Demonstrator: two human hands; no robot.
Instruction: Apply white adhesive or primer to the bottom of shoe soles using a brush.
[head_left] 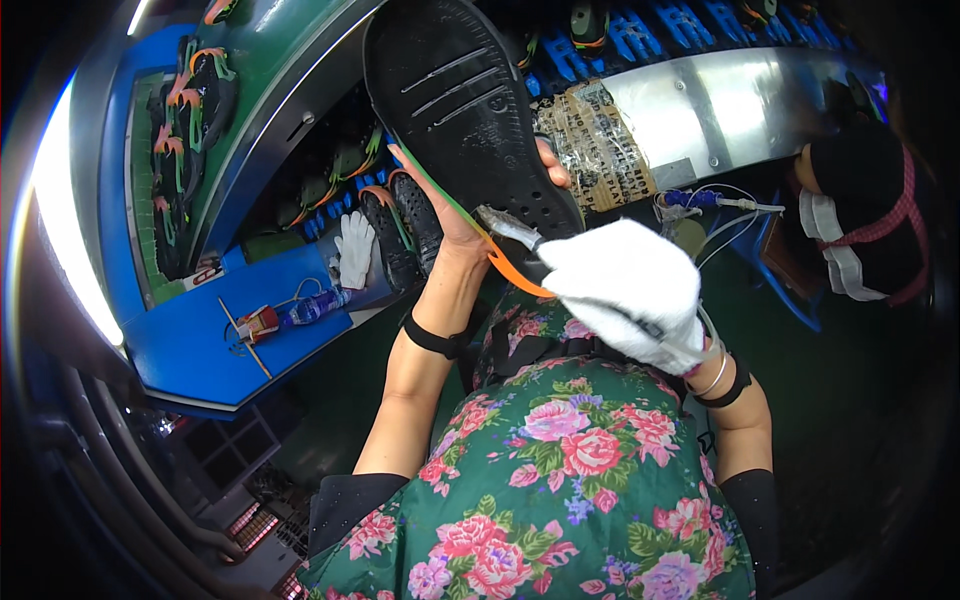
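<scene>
My left hand (455,215) is bare and grips a black shoe sole (460,100) from underneath, holding it up with its grooved underside facing me. An orange and green edge strip (510,270) runs along the sole's lower rim. My right hand (630,290) wears a white cotton glove and holds a small metal tool (505,225) whose tip touches the sole's heel edge by the orange strip. Both wrists carry black straps.
A blue workbench (240,320) at left carries a loose white glove (353,248), a small bottle (305,308) and more black soles (405,225). A green conveyor (190,110) bears several soles. A metal shelf (720,100) curves at upper right. Another person (865,215) sits at right.
</scene>
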